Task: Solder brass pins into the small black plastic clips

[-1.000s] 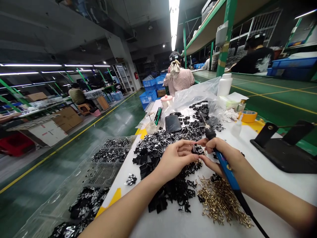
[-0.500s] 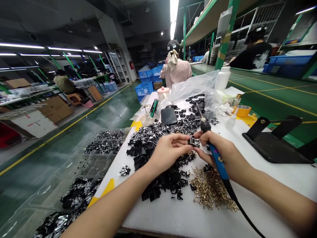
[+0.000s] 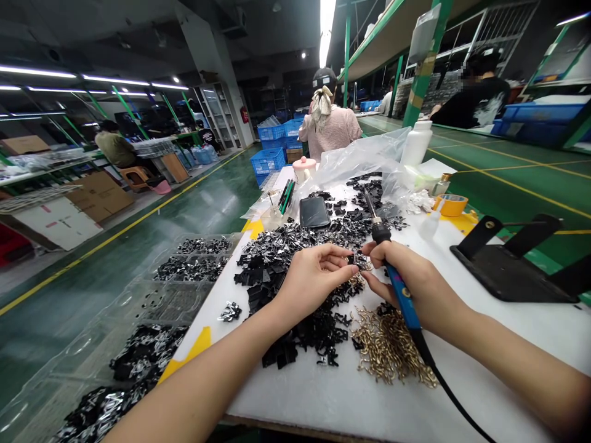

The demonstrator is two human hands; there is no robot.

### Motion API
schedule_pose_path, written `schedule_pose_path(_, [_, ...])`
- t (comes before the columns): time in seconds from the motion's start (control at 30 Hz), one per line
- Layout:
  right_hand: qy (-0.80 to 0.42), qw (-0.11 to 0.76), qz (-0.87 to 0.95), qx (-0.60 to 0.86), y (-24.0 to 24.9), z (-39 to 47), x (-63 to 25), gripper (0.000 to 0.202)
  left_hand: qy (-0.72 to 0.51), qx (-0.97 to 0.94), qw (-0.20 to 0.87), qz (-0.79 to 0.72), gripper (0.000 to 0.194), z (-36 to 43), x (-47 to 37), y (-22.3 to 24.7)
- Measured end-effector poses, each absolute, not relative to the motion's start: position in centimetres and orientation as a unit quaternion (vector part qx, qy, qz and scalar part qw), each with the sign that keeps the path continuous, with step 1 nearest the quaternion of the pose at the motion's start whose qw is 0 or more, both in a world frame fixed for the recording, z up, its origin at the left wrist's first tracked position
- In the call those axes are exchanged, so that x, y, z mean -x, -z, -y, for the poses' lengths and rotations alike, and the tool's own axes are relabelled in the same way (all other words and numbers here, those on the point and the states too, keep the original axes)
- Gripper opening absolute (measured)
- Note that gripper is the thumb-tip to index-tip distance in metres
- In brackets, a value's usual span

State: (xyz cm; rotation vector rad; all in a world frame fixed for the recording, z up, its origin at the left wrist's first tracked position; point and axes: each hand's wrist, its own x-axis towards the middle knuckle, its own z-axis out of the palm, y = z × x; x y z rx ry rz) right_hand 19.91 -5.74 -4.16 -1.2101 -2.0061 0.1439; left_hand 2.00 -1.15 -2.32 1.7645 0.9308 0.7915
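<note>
My left hand (image 3: 318, 267) pinches a small black-and-silver part (image 3: 359, 261) between thumb and fingers above the table. Opposite it, my right hand (image 3: 406, 271) has a blue-handled soldering iron (image 3: 401, 294) resting in its grip, the metal tip pointing up and away. Fingertips of the right hand also reach the small part from the other side. Beneath both hands spreads a pile of black and shiny metal parts (image 3: 272, 258). Just below the right hand lies a heap of brass-coloured hooked pieces (image 3: 392, 347).
A black phone (image 3: 314, 212) lies on the pile. Right stand a black metal bracket (image 3: 512, 258), orange tape roll (image 3: 451, 205) and white bottle (image 3: 417, 143). Clear trays of parts (image 3: 184, 271) are left of the table. A person in pink (image 3: 329, 126) sits ahead.
The view has shifted slightly. Both hands stay together at the small part, and the soldering iron remains in the right hand.
</note>
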Motion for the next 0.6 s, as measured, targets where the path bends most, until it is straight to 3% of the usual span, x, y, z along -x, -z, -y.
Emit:
schedule_pose_path(0.33, [-0.038,0.373,0.802,0.464,4.2,5.9,-19.8,0.014,-0.278,-0.553,0.696,-0.364,0.025,0.5,-2.1,2.2])
schedule_pose_path(0.6, [-0.035,0.371,0.805,0.462,4.3,5.9,-19.7,0.013,-0.281,-0.555,0.676,-0.396,0.02,0.1,-1.9,2.3])
